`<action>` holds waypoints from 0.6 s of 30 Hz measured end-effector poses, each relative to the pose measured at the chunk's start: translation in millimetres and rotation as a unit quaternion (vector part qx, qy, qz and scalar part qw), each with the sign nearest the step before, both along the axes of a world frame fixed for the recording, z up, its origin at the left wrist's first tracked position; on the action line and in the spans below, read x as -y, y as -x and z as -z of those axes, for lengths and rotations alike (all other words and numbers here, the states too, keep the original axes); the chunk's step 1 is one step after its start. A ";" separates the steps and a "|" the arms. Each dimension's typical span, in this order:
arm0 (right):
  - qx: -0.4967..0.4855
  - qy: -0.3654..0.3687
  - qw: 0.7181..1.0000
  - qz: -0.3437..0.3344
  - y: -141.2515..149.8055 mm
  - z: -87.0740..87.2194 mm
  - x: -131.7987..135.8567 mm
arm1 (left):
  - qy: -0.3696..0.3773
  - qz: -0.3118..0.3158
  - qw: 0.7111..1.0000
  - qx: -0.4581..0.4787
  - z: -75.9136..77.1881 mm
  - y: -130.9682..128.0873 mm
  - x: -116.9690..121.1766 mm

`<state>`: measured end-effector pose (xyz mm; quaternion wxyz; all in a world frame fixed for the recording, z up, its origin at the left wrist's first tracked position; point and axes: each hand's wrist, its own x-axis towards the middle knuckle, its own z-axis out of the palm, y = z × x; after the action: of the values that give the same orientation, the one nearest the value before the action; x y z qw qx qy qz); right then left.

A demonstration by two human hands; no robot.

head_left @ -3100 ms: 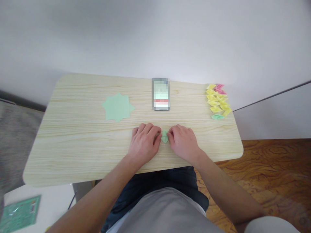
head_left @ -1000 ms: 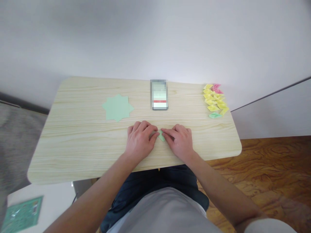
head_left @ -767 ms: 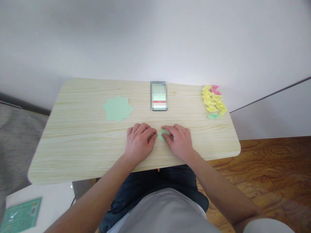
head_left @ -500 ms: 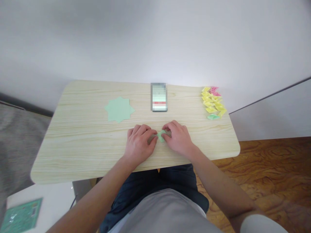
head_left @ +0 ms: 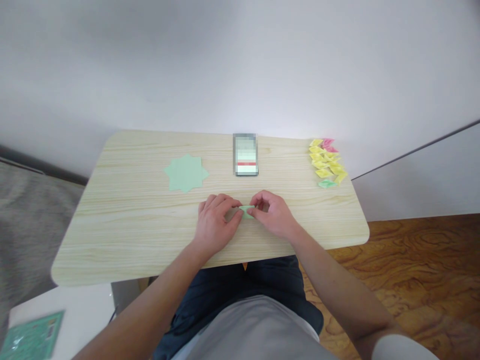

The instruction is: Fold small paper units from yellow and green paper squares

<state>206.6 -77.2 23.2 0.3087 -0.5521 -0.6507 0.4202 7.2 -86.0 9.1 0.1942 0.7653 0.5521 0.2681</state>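
Observation:
A small folded piece of green origami paper [head_left: 246, 212] lies at the front middle of the table, between my two hands. My left hand [head_left: 219, 220] pinches its left end with thumb and forefinger. From the other side, my right hand [head_left: 273, 212] grips the right end between thumb and fingers. My fingertips hide both ends of the paper. Farther back on the left, flat green paper sheets [head_left: 185, 173] are stacked at turned angles, so their corners stick out like a star.
The phone [head_left: 246, 154] has a blurred screen and stands near the wall. Several folded yellow paper pieces [head_left: 324, 159] sit at the right end, with pink ones [head_left: 328, 145] and a green one [head_left: 327, 184]. Below left, a green packet [head_left: 33, 336] rests on a white surface.
The green paper between my hands has gone from a pointed, wider shape to a narrow strip. Both hands stay nearly in place, and the whole view has shifted slightly.

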 end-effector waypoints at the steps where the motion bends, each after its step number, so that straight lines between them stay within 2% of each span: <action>1: -0.025 0.003 1.000 0.007 -0.2 0.7 0.0 | 0.008 0.001 1.000 0.025 -0.6 0.5 -0.6; 7: -0.126 0.028 0.991 0.025 -2.8 4.9 2.0 | 0.083 0.014 0.977 0.194 -4.5 0.7 2.0; 13: -0.184 0.063 0.981 -0.005 -13.0 9.4 0.3 | 0.107 0.010 0.960 0.259 -8.0 -1.6 6.3; 18: -0.231 0.092 0.968 -0.017 -17.4 9.5 -2.8 | 0.108 0.010 0.943 0.316 -3.5 -1.0 4.2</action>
<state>224.0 -74.3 13.8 0.3913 -0.4546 -0.5294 0.6000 8.1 -90.2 12.6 0.4429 0.6215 0.4802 0.4324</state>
